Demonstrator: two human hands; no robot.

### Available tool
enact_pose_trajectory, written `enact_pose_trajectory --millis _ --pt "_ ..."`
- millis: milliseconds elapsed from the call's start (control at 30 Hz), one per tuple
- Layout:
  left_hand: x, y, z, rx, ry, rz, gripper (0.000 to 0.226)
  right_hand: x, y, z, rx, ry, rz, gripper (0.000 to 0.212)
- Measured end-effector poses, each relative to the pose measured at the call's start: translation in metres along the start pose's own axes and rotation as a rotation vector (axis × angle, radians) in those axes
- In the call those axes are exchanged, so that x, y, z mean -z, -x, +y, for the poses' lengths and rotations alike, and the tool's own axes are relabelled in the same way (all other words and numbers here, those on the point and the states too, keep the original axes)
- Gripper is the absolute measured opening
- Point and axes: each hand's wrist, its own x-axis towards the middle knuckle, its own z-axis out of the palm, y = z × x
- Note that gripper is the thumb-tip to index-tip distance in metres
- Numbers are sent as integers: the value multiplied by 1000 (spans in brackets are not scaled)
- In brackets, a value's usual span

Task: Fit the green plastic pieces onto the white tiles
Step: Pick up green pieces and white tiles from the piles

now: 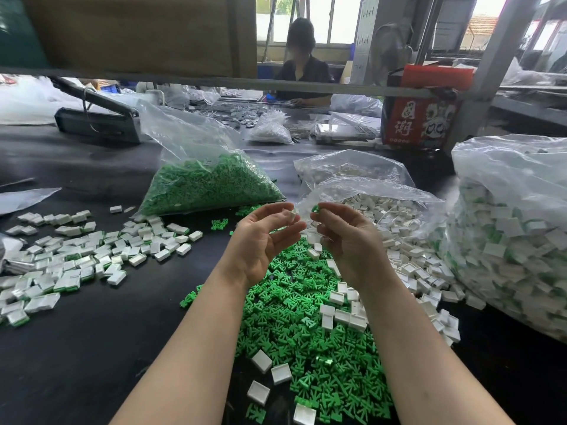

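My left hand is raised above the table, palm toward me, and pinches a small white tile at its fingertips. A few centimetres to the right, my right hand pinches a green plastic piece between thumb and forefinger. The tile and the green piece are close but apart. Under both hands lies a heap of loose green pieces with white tiles scattered on it.
A clear bag of green pieces stands behind the hands, an open bag of white tiles beside it, and a large bag of fitted tiles at right. Fitted tiles are spread at left. A person sits across the black table.
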Motion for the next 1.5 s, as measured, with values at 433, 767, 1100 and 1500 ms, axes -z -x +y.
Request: enact_pose_trajectory --millis 433,767,1100,1500 --pt "-8 -3 -10 -154 -359 48 15 -3 2 6 136 329 51 12" --pt "-7 -3 -11 -165 -379 44 29 -1 0 7 156 374 62 22" --pt "-7 -3 -12 -148 -417 21 31 -3 1 3 127 152 137 13" --pt "-10 -1 -9 -171 -475 1 24 -3 2 5 248 311 84 8"
